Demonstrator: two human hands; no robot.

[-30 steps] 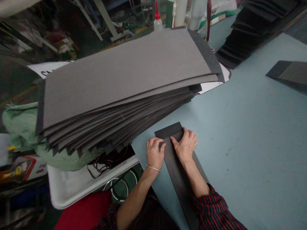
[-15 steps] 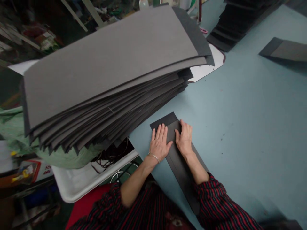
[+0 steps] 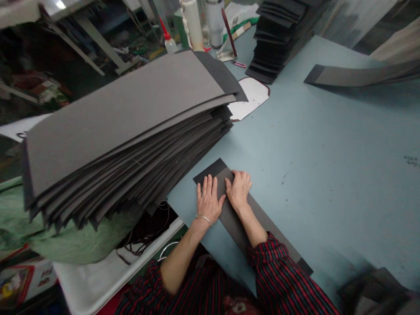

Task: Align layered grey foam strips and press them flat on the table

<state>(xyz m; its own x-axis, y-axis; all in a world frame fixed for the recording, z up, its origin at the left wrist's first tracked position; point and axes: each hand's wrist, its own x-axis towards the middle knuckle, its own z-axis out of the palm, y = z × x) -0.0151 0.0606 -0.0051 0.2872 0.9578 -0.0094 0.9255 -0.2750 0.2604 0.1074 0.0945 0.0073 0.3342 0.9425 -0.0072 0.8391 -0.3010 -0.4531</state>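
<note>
1. Dark grey strip [image 3: 244, 218] lies by the blue table's [image 3: 328, 144] near edge
2. Left hand [image 3: 207, 200] and right hand [image 3: 239, 189] press it flat, fingers spread, gripping nothing
3. Smoothing step; next needs even pressure along the strip

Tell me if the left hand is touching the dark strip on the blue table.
Touching. The head view shows the left hand lying flat, fingers spread, on the dark strip, beside the right hand.
</note>
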